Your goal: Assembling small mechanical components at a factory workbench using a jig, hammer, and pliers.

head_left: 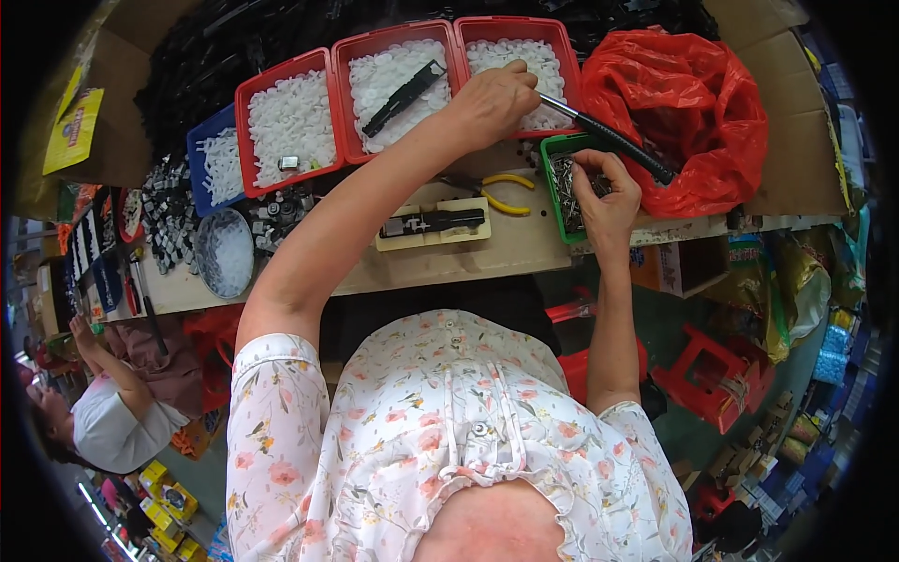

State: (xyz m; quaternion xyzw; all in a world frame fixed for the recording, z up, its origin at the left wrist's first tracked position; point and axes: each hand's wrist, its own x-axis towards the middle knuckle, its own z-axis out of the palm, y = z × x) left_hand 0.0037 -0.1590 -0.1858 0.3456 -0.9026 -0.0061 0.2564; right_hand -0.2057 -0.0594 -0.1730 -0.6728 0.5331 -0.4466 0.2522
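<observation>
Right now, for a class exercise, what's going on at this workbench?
The person's left hand is over the rightmost red bin of small white parts, at one end of a black-handled tool; whether it grips the tool is unclear. The right hand is at a green tray of small metal pieces; anything pinched there is too small to tell. Left of the tray, a black part lies in a cream holder, with yellow-handled pliers beside it.
</observation>
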